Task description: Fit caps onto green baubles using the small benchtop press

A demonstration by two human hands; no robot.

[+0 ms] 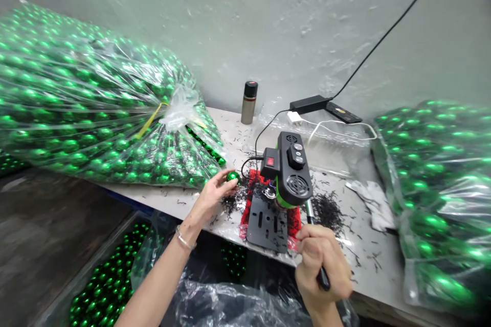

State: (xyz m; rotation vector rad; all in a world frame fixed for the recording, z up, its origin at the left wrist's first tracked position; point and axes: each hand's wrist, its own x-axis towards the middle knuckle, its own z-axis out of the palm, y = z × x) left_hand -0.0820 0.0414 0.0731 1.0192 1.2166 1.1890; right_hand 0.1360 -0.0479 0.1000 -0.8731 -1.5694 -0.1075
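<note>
Between the fingertips of my left hand [215, 193] is a shiny green ball [232, 177], held just left of a small black bench machine. My right hand [324, 265] is wrapped round the black handle [323, 279] of a lever at the machine's right side. The machine head [294, 171] has round vents, buttons and a side box with a red switch [270, 161]. Below it lies a slotted black base plate [267, 225] on a red mat [295, 222]. Whatever sits directly under the head is mostly hidden.
Big clear bags of green balls lie at left [95, 112] and right [441, 204]. A bottle [249, 103], power adapter [310, 104], phone-like black object [342, 112] and white cloth [372, 204] rest on the table. Black shavings [326, 212] litter it. An open bag of balls [111, 281] stands below.
</note>
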